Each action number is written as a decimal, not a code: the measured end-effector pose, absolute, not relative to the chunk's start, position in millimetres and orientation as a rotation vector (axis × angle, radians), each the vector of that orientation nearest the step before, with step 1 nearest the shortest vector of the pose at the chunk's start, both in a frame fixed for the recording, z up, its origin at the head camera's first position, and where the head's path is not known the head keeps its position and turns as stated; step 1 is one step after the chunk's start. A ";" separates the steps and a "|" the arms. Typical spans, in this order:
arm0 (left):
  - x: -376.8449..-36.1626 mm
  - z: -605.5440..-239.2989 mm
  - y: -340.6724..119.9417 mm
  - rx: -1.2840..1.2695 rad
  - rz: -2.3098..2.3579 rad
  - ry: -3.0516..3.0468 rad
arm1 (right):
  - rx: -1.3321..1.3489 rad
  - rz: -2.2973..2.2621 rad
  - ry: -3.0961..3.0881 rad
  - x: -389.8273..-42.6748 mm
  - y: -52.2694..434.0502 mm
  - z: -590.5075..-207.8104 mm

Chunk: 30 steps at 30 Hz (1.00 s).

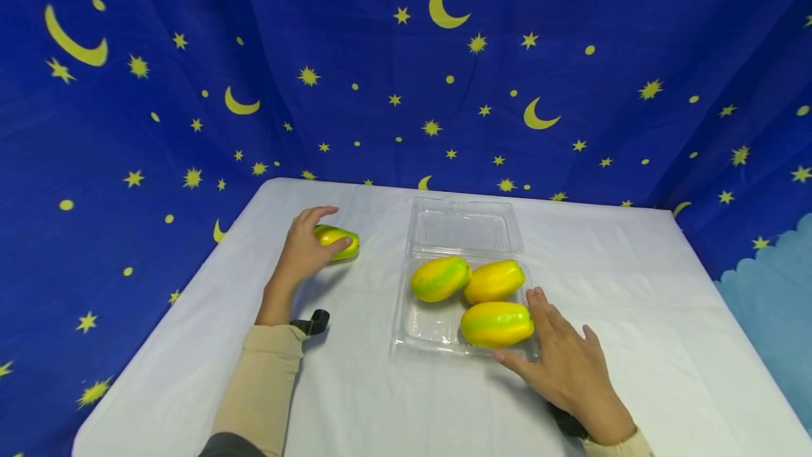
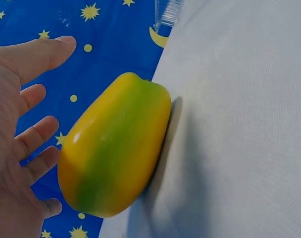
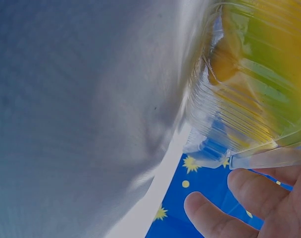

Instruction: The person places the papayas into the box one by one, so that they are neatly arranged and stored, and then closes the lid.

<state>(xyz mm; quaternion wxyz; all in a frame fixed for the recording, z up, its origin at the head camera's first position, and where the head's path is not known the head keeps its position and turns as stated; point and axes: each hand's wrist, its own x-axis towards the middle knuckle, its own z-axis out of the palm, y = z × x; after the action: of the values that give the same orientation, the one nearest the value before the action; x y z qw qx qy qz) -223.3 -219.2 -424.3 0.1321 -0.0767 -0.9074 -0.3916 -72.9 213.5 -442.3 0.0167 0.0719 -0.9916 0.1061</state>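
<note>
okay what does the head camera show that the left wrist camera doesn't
Only the head view shows the open clear plastic container holding three yellow-green fruits, the right hand resting against its near right corner, and the whole white table.

Only the left wrist view shows the fingers spread, with a gap between the palm and the fruit.

Both show the left hand at the loose fruit lying on the white cloth, with the starry blue backdrop behind.
</note>
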 end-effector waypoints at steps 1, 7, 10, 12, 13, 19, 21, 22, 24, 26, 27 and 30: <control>-223.7 -425.5 -219.9 -0.217 -1.140 -2.638 | 0.224 0.330 -3.080 -72.7 213.4 -442.4; -224.5 -431.3 -225.9 -0.178 -1.144 -2.677 | 0.222 0.324 -3.075 -72.6 213.1 -442.5; -225.5 -434.4 -227.6 -0.161 -1.142 -2.700 | 0.221 0.317 -3.075 -72.8 213.1 -442.7; -226.8 -436.6 -228.6 -0.159 -1.139 -2.717 | 0.220 0.314 -3.075 -72.8 213.2 -442.9; -227.8 -438.0 -229.3 -0.162 -1.134 -2.726 | 0.220 0.313 -3.074 -72.8 213.1 -443.0; -229.4 -442.4 -230.9 -0.176 -1.149 -2.742 | 0.215 0.321 -3.074 -72.6 213.1 -443.6; -229.1 -442.9 -231.0 -0.176 -1.158 -2.743 | 0.216 0.323 -3.074 -72.5 213.2 -443.7; -229.1 -443.1 -231.0 -0.176 -1.161 -2.745 | 0.217 0.323 -3.074 -72.4 213.2 -443.7; -229.1 -443.6 -230.9 -0.177 -1.163 -2.750 | 0.218 0.324 -3.072 -72.4 213.3 -443.6; -229.1 -443.8 -230.6 -0.181 -1.162 -2.754 | 0.218 0.326 -3.071 -72.3 213.4 -443.4; -229.2 -444.0 -230.3 -0.182 -1.161 -2.755 | 0.218 0.327 -3.071 -72.3 213.4 -443.2; -229.2 -444.5 -229.4 -0.180 -1.149 -2.763 | 0.217 0.330 -3.072 -72.4 213.5 -442.9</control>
<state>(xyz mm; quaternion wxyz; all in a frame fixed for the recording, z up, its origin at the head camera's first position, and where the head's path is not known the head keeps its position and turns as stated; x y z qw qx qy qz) -229.2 -229.4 -444.5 0.0716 -0.0600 -0.9193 -0.3823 -72.4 213.5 -442.9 0.0220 0.0700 -0.9916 0.1066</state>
